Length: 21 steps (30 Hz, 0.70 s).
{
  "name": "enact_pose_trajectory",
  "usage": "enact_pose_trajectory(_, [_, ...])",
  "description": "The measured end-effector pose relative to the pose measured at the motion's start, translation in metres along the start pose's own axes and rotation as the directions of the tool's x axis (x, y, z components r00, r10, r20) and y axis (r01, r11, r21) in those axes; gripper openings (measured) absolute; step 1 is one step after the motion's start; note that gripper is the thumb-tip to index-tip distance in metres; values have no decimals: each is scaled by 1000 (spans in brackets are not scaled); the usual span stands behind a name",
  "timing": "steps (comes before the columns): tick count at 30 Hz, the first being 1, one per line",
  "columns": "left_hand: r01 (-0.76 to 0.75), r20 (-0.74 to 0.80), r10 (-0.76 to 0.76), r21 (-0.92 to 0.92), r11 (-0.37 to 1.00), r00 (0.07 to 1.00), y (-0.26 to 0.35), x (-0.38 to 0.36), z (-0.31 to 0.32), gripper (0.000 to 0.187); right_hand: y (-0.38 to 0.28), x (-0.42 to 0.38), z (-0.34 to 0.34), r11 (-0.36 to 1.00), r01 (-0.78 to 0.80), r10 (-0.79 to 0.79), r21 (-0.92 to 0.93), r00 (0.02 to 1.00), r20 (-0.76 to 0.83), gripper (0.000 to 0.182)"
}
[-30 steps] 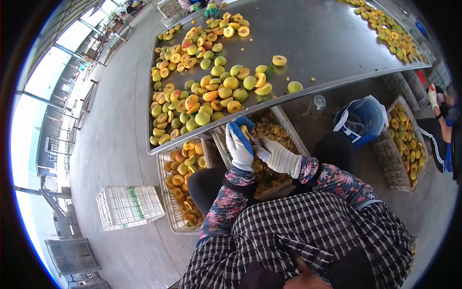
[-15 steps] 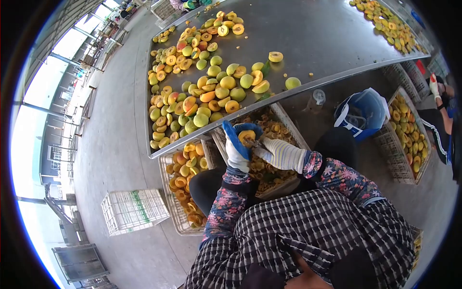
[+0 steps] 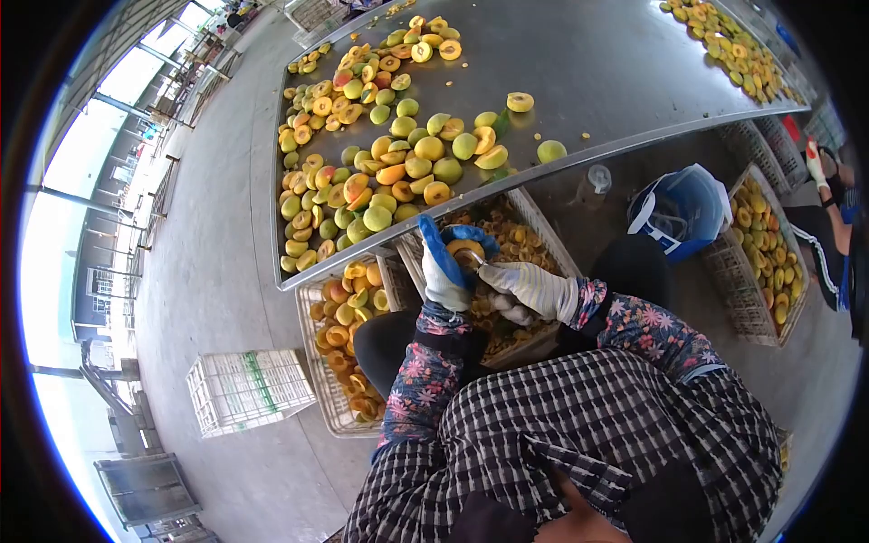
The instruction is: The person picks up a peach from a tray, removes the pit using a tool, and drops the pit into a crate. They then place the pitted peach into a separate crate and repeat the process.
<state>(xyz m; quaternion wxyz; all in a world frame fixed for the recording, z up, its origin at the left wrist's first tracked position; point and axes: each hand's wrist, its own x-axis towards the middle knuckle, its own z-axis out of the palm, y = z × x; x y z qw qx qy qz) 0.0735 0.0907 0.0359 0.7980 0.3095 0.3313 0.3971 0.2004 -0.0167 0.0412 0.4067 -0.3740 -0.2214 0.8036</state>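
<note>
My left hand (image 3: 442, 267), in a white glove with blue coating, is closed around a peach half (image 3: 465, 246), its cut side turned up. My right hand (image 3: 532, 288), in a striped white glove, grips a slim metal tool (image 3: 478, 259) whose tip is at the cut face of the fruit. What kind of tool it is I cannot make out. Beneath both hands stands a crate (image 3: 548, 242) of pits and fruit scraps. Left of it, a second crate (image 3: 308, 351) holds hollowed peach halves (image 3: 339, 335).
A metal table (image 3: 579, 81) with a raised edge carries heaped peaches (image 3: 380, 172). Right of my knees are a blue bucket (image 3: 681, 213), a clear plastic cup (image 3: 597, 181) and a full crate (image 3: 756, 262). Another person's gloved hand (image 3: 816, 163) is far right. An upturned crate (image 3: 249, 389) stands left.
My right hand has opened its lower fingers outward and shifted slightly, showing more of the metal tool at the peach half. The left hand keeps its hold, raised slightly.
</note>
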Motion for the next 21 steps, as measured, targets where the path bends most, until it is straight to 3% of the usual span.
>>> enact_pose_trajectory(4, [54, -59, -65, -172, 984, 996, 1, -3, 8, 53, 2, 0, -2, 1000, 10, -11, 15, 999, 43, 41])
enact_pose_trajectory(5, [58, -70, -73, -201, 978, 995, 3, -4, 11, 52, 1, 0, -1, 994, 63, -61, -90, 998, 19, 42])
enact_pose_trajectory(8, [-30, -19, 28, -127, 991, 999, -4, 0, 0, 60, -1, 0, 1, 921, 146, -166, -362, 986, -23, 45])
enact_pose_trajectory(11, [-113, -48, 127, 235, 966, 991, -3, 19, -24, 60, -9, -11, -2, 849, 110, -138, -517, 990, -16, 47])
enact_pose_trajectory(12, [-149, -10, 157, 264, 953, 988, -2, 30, -41, 62, -10, -13, -3, 830, 104, -107, -548, 994, 27, 47])
enact_pose_trajectory(13, [-102, -69, 109, 103, 989, 992, 7, 18, -29, 58, -10, -16, -6, 810, 99, -72, -578, 995, 70, 48])
enact_pose_trajectory(14, [-221, -129, 253, 219, 950, 959, 15, 11, -21, 55, 12, 4, -30, 645, 225, -220, -730, 970, 105, 48])
enact_pose_trajectory(15, [-324, -166, 394, 337, 884, 904, 23, 7, -19, 52, 10, 3, -35, 460, 157, -210, -874, 976, 65, 47])
enact_pose_trajectory(16, [-279, -160, 395, 478, 833, 905, 32, 15, -53, 41, 8, 2, -39, 252, 74, -209, -965, 978, 20, 47])
enact_pose_trajectory(17, [101, -396, 206, 629, 771, 895, 71, -4, -32, 44, 6, 2, -42, 33, -17, -216, -999, 976, -24, 47])
enact_pose_trajectory(18, [-106, -235, 329, 648, 755, 915, 87, -16, -40, 30, -5, -4, -33, 24, -150, -67, -988, 986, -151, 46])
enact_pose_trajectory(19, [-288, -33, 521, 803, 522, 853, 98, -13, -60, 32, -4, -4, -34, -7, -131, -45, -991, 990, -130, 47])
enact_pose_trajectory(20, [145, -189, 482, 981, 128, 856, 131, -32, -45, 35, -3, -2, -36, -39, -109, -25, -993, 994, -108, 49])
enact_pose_trajectory(21, [145, -188, 486, 982, 124, 854, 133, -31, -44, 35, 1, 0, -36, -71, -84, -3, -994, 996, -84, 50])
